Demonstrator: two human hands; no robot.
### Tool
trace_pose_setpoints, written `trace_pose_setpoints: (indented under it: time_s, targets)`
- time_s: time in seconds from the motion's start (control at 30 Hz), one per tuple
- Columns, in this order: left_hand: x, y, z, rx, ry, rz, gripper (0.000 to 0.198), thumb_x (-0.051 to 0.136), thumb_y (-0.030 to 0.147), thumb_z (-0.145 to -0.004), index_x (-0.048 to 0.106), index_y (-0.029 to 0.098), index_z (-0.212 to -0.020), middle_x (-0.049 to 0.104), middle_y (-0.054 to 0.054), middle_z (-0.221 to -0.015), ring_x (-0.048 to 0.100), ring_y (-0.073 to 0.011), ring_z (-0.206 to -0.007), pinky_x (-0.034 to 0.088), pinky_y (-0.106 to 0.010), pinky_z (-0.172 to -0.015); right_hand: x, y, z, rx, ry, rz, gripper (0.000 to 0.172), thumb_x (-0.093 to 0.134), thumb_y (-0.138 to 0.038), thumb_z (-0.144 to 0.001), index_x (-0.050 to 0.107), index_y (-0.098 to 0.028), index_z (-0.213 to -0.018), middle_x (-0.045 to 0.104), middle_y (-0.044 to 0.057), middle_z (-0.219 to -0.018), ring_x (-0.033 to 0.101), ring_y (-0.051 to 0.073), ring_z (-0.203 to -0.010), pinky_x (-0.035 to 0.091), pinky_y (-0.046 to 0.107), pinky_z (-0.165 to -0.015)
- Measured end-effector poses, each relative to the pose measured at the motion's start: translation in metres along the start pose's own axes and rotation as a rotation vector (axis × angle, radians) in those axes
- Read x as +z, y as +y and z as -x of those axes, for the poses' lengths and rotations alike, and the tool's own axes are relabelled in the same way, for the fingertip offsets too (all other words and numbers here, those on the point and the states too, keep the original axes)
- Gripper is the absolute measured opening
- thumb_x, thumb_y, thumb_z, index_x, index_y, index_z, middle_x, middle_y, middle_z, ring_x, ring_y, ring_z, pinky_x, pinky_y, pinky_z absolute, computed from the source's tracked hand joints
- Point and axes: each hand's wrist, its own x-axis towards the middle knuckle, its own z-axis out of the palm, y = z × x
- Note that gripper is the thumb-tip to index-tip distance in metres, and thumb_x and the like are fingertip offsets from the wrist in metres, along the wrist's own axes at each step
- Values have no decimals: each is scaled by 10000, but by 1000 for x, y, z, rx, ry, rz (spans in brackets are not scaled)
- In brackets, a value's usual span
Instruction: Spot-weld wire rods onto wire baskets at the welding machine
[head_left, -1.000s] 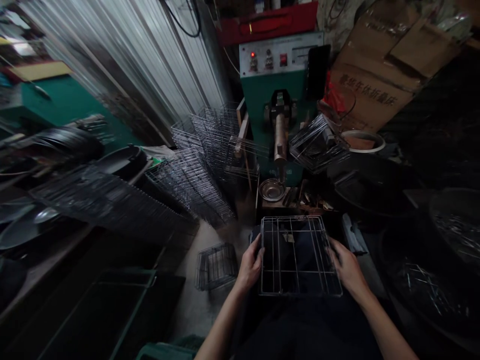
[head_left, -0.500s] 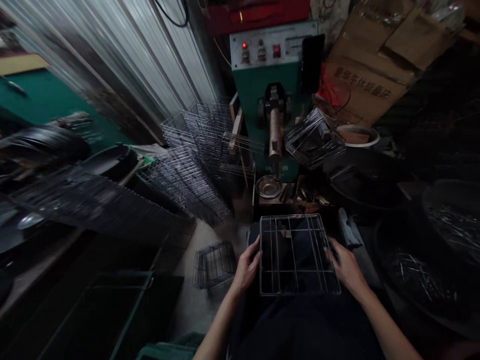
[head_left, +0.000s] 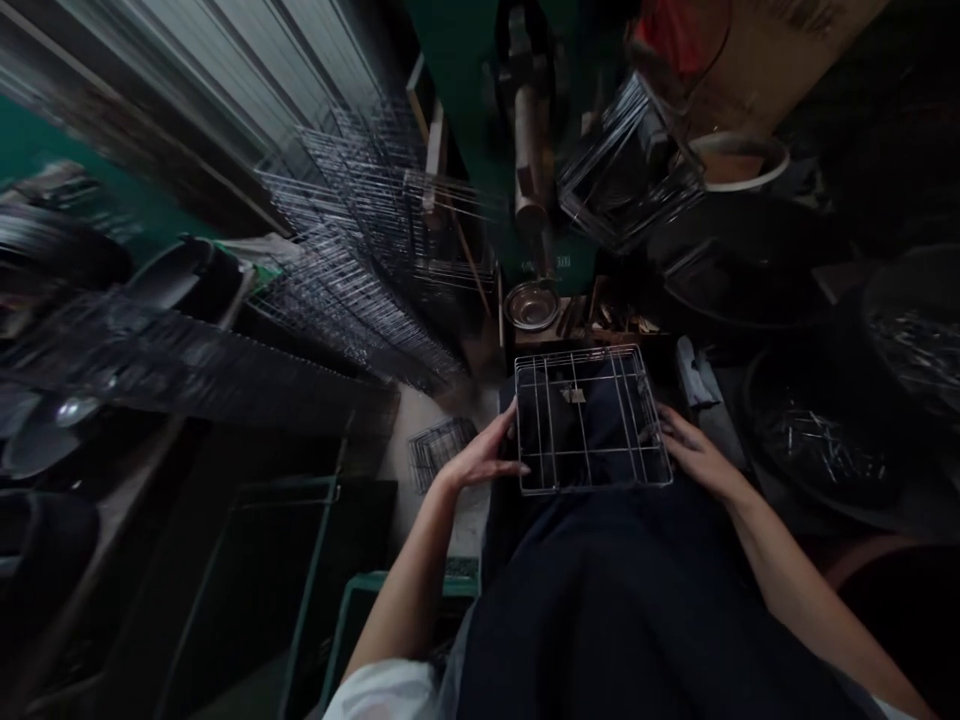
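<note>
On the lap: the left hand is open, and its fingers are spread and just touch the left side of a square wire rack. No tight grip shows.

Other hand: the right hand is open too, and its fingers rest at the right edge of the rack. They look loose, but the light is dim.

Rack: it lies flat on a dark apron, with a small metal tab on its wires.

Done so far: a big stack of wire racks leans by a green machine, and one more rack sits to the right of the machine's metal post, so many seem made.

Not done yet: a round black tub holds loose wire bits, which may be parts not yet used.

Writing: a cardboard box has dark print, but it is cut off and cannot be read. Small print on the green machine is too small to read.
</note>
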Motion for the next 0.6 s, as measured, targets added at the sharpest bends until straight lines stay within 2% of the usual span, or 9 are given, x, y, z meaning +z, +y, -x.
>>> trace_pose_setpoints:
  time_s: [0.07, 0.13, 0.2, 0.27, 0.33, 0.43, 0.53, 0.6]
  targets:
    - [-10, 3, -5, -22, -4, -5, 1014, 852, 415, -673, 337, 256, -1532, 440, -102, -1548, 415, -338, -1418, 351, -493, -1178, 4, -2, 3, -5, 43, -41, 693, 565, -438, -906, 354, -253, -1540, 650, 45, -987, 580, 159, -704, 471, 212, -500]
    - [-27, 16, -11, -42, 36, -48, 839, 798, 445, -740, 456, 216, -1470, 604, -109, -1374, 564, -317, -1261, 441, -491, -1102, 6, -5, 7, -25, 31, -67, 695, 588, -407, -892, 368, -257, -1534, 635, 33, -966, 571, 154, -706, 476, 213, -514]
    - [-48, 41, -21, -16, 120, -97, 756, 751, 454, -796, 478, 195, -1451, 650, -102, -1260, 623, -275, -1133, 488, -468, -1039, 7, -9, 13, -68, -2, -72, 713, 608, -379, -879, 364, -254, -1538, 624, 31, -976, 572, 152, -724, 496, 222, -543]
    - [-63, 77, -36, 57, 161, -136, 787, 743, 444, -812, 421, 201, -1487, 635, -100, -1258, 629, -248, -1092, 504, -447, -1007, 8, -12, 20, -115, -17, -48, 718, 609, -361, -881, 359, -241, -1543, 621, 37, -1007, 586, 160, -773, 531, 247, -611]
    - [-68, 115, -55, 139, 100, -203, 854, 779, 432, -781, 388, 210, -1506, 625, -104, -1281, 620, -254, -1117, 495, -450, -1015, 9, -14, 27, -158, -9, -11, 705, 597, -354, -896, 357, -225, -1546, 629, 57, -1075, 605, 175, -843, 558, 295, -727]
    - [-59, 157, -88, 211, -81, -286, 985, 880, 412, -642, 417, 225, -1491, 660, -100, -1277, 621, -289, -1174, 482, -463, -1040, 11, -16, 36, -231, 18, 47, 676, 585, -355, -913, 373, -216, -1540, 628, 90, -1205, 613, 211, -1003, 505, 401, -962]
    - [-46, 174, -118, 169, -236, -247, 1023, 939, 396, -497, 520, 229, -1415, 721, -104, -1190, 679, -309, -1114, 541, -444, -963, 12, -20, 45, -264, 25, 96, 658, 578, -339, -928, 370, -223, -1542, 633, 83, -1208, 575, 236, -1151, 385, 467, -1098]
    - [-39, 177, -131, 96, -335, -227, 1012, 944, 377, -474, 544, 227, -1391, 732, -124, -1170, 687, -321, -1114, 548, -454, -945, 10, -23, 51, -267, 4, 102, 655, 569, -317, -940, 349, -231, -1552, 643, 68, -1167, 566, 237, -1176, 350, 482, -1121]
